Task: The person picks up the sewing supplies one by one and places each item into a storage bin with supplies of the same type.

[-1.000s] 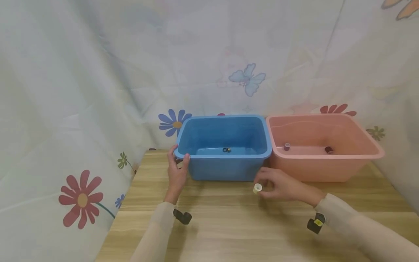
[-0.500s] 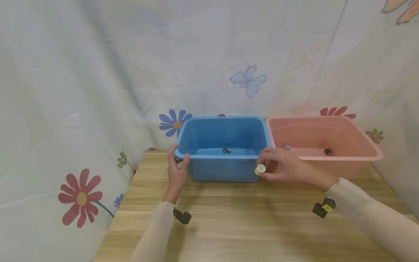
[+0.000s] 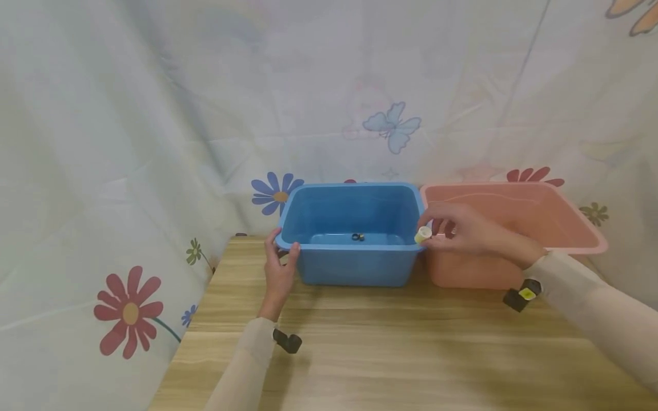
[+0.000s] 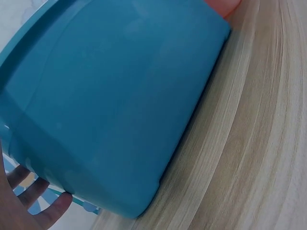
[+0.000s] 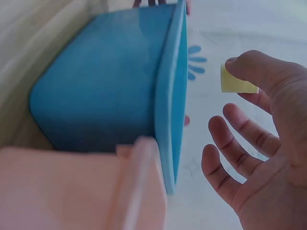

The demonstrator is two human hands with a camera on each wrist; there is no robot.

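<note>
My left hand (image 3: pixel 279 277) grips the front left corner of a blue plastic tub (image 3: pixel 354 265), thumb at the front rim and fingers along its side. In the left wrist view, the fingertips (image 4: pixel 57 206) lie against the tub's outer wall. My right hand (image 3: pixel 465 231) pinches a small pale yellow cylinder (image 3: pixel 423 234) with a white, hollow-looking end between thumb and forefinger. It is held at the blue tub's front right rim, where the two tubs meet. The other fingers (image 5: pixel 230 136) are spread loosely below it. Two small dark ring-like pieces (image 3: pixel 357 237) lie inside the blue tub.
A pink tub (image 3: pixel 478 271) stands right beside the blue one; my right hand covers much of its inside. Both stand on a wood-grain table (image 3: pixel 349 348), in front of a pale curtain (image 3: pixel 329 103) printed with flowers and butterflies.
My right hand has risen from near the table in front of the tubs to rim height, moving slightly right with the pale yellow cylinder. The left hand has kept its grip.
</note>
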